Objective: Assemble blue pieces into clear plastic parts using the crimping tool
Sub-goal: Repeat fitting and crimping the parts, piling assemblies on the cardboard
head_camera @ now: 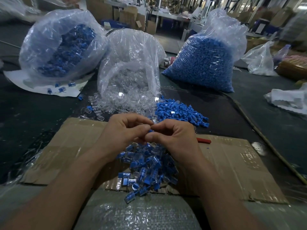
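My left hand [123, 130] and my right hand [174, 138] meet fingertip to fingertip above the cardboard sheet [232, 165]. Between them they pinch a small blue piece [150, 131], mostly hidden by the fingers; a clear part may be there too, but I cannot tell. Below the hands lies a heap of assembled blue-and-clear parts [146, 168]. Loose clear parts [106, 107] spill from the middle bag [131, 67]. A pile of loose blue pieces [179, 110] lies to the right of them. A red tool handle [204, 140] pokes out behind my right hand.
A bag of assembled parts [59, 45] stands at the back left on white paper. A full bag of blue pieces [207, 60] stands at the back right. More plastic bags [260, 58] lie at the right edge. A woven sack [137, 213] covers my lap.
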Motion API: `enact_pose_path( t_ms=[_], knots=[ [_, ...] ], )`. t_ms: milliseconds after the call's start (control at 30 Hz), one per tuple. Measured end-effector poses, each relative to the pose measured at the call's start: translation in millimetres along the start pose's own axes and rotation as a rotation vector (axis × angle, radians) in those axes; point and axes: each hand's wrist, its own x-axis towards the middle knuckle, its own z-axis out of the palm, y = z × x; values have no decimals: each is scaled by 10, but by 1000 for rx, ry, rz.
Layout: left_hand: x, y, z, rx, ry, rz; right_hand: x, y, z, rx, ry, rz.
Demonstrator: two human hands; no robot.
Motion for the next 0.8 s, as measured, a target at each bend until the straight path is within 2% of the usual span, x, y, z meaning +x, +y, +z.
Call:
enact_pose_path(
  t_ms=[100,333,633,800],
  knots=[
    [7,-15,-11,-31,11,-4,22,22,-2,-164,93,-114],
    [0,-26,-5,-16,24,-53,17,78,9,-291,79,-316],
    [11,-27,-8,44,40,-75,35,152,-36,-327,39,-408],
    [39,-30,-68,-145,1,-184,21,163,-12,-265,68,-399]
  ],
)
